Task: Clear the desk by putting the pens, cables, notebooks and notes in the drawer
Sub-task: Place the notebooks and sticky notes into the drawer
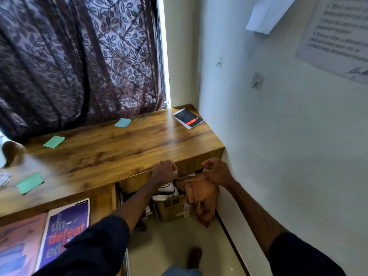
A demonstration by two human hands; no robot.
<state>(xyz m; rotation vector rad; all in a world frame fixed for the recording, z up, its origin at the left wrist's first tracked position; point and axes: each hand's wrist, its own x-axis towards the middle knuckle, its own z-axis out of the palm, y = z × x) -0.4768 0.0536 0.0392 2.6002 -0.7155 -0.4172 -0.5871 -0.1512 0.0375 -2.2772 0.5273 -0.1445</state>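
Reaching to the front lip of the desk (119,150), both hands are curled: the left hand (165,172) is a closed fist with nothing visible in it, while the right hand (217,172) pinches a dark edge (199,170), perhaps the drawer's, though blur hides which. On the desk, a black notebook (188,118) lies in the far right corner, a blue note (123,122) near the curtain (69,56), a green note (54,141) left of it, a second green note (29,183) nearer, and a purple book (65,230) at the near left.

Notebook (188,118) at desk's (119,152) far right corner, three notes (54,141) spread left, both hands (164,172) at front edge
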